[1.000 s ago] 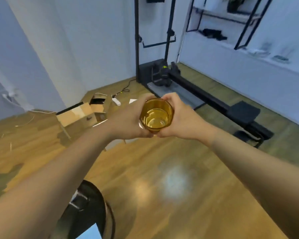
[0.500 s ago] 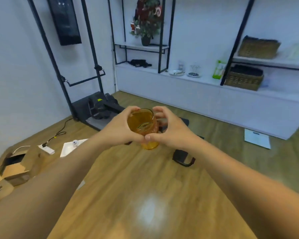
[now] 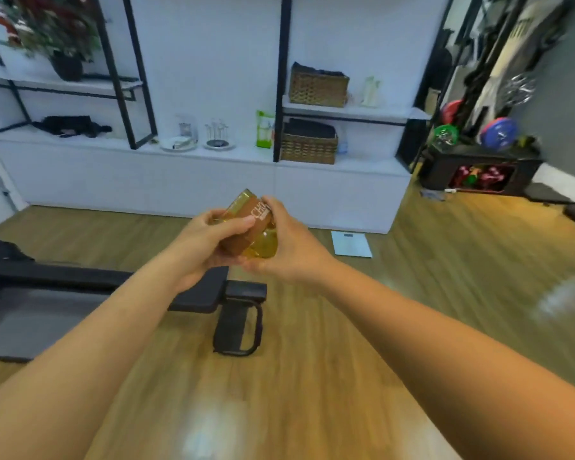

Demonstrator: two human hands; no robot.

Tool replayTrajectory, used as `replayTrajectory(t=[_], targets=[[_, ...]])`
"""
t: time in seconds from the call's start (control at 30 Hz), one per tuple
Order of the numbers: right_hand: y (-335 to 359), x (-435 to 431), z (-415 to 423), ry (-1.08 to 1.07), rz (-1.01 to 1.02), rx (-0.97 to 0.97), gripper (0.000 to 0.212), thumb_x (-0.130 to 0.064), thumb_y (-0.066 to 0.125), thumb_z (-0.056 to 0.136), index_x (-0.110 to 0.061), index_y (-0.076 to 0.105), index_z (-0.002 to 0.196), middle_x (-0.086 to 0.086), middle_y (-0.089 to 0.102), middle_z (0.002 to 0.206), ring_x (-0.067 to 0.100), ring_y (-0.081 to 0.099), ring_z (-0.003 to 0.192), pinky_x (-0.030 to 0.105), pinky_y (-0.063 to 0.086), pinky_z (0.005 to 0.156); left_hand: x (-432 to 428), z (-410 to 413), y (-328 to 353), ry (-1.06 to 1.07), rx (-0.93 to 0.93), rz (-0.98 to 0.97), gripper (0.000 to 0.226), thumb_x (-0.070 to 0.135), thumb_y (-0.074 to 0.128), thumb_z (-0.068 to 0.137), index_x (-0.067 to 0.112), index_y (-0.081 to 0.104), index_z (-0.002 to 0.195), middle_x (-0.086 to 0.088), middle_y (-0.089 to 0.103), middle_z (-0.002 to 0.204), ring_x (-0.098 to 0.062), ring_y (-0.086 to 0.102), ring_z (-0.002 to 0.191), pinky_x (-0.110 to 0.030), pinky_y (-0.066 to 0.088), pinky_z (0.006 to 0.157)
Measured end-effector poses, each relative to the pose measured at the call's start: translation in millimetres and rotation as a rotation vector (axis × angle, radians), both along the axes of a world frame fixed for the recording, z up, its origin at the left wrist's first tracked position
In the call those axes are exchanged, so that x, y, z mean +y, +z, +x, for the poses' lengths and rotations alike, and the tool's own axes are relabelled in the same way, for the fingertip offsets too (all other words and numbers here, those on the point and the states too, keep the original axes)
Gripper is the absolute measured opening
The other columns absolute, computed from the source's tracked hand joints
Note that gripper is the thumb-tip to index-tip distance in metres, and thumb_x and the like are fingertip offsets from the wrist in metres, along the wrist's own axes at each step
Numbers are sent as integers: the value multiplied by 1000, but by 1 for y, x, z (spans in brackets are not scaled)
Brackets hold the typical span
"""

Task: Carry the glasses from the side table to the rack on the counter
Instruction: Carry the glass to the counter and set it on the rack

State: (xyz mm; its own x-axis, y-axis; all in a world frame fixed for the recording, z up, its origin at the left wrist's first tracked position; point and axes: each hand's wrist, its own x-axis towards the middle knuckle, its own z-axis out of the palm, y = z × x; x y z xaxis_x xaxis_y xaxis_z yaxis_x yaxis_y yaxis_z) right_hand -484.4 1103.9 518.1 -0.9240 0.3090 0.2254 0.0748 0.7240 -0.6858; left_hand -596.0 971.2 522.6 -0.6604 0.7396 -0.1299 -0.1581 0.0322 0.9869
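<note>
- An amber glass tumbler (image 3: 263,242) with a brown printed band is held in mid-air above the wooden plank floor (image 3: 312,376), well apart from the counter.
- The tumbler is tilted, with its upper end leaning to the left.
- The left hand (image 3: 210,240) is wrapped round the left side of the tumbler, and its thumb is laid across the brown band.
- The right hand (image 3: 289,247) is clasped round the right side and lower end, with the fingers curled on the glass.
- A long white counter (image 3: 312,171) is seen along the far wall.
- A small wire rack on a round base (image 3: 217,136) is set on the counter, just beside a round white dish (image 3: 179,144).
- A woven wicker basket (image 3: 309,144) is placed further right on the counter.
- A black exercise machine (image 3: 236,323) is positioned on the floor below the hands.
</note>
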Motion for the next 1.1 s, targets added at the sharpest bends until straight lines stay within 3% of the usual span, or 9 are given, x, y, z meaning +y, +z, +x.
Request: replayTrajectory(t=[0.13, 0.3, 0.53, 0.63, 0.7, 0.8, 0.9, 0.97, 1.1], targets=[[6, 79, -27, -119, -63, 37, 104, -40, 87, 65, -28, 21, 144, -3, 56, 121, 13, 57, 105, 28, 49, 88, 83, -40, -1, -77, -109, 46, 77, 41, 86, 63, 10, 57, 127, -14, 68, 123, -28, 69, 108, -45, 59, 81], [2, 174, -83, -136, -114, 74, 85, -43, 86, 66, -31, 30, 128, -4, 54, 111, 13, 59, 97, 28, 53, 82, 177, -86, -7, -28, -283, 155, 49, 37, 71, 78, 15, 64, 121, -12, 72, 117, -28, 69, 108, -40, 61, 75], [-1, 300, -192, -64, -256, 180, 71, -52, 81, 68, -34, 40, 122, -9, 55, 111, 9, 57, 100, 29, 53, 85, 292, -165, -12, 76, -481, 275, 51, 45, 64, 87, 17, 61, 129, -18, 66, 125, -36, 66, 112, -46, 57, 86], [2, 341, -242, 14, -249, 161, 69, -55, 81, 66, -35, 42, 120, -11, 55, 110, 9, 57, 100, 32, 53, 88, 321, -209, -14, 84, -321, 106, 52, 61, 54, 87, 25, 66, 123, -20, 67, 124, -42, 63, 113, -55, 50, 98], [-2, 363, -270, 31, -261, 153, 69, -56, 81, 65, -37, 43, 119, -11, 55, 111, 9, 56, 102, 31, 52, 88, 338, -235, -17, 106, -234, -11, 51, 66, 48, 87, 31, 68, 119, -17, 68, 122, -40, 63, 113, -55, 50, 97], [-13, 406, -307, 42, -246, 141, 67, -56, 81, 65, -39, 45, 119, -11, 55, 113, 10, 55, 103, 29, 51, 88, 375, -277, -26, 188, -41, -125, 42, 60, 49, 91, 34, 65, 121, -5, 70, 121, -26, 68, 108, -46, 55, 88], [-27, 461, -348, 41, -218, 105, 67, -58, 80, 64, -40, 46, 120, -13, 56, 113, 8, 56, 102, 32, 52, 89, 423, -319, -39, 301, 278, -224, 35, 41, 54, 96, 23, 60, 125, -1, 66, 121, -13, 66, 105, -28, 52, 82], [-35, 497, -379, 23, -174, 90, 69, -62, 77, 63, -41, 47, 121, -15, 57, 112, 7, 56, 101, 32, 52, 89, 458, -350, -48, 252, 435, -200, 34, 31, 59, 95, 22, 58, 128, 6, 64, 120, -3, 61, 108, -18, 49, 84], [-44, 567, -451, -33, -151, 30, 72, -63, 75, 63, -39, 46, 124, -14, 56, 110, 9, 56, 100, 33, 53, 88, 526, -426, -69, 23, 600, -291, 72, 48, 72, 68, 34, 49, 135, 14, 60, 128, -2, 57, 115, -33, 50, 97]])
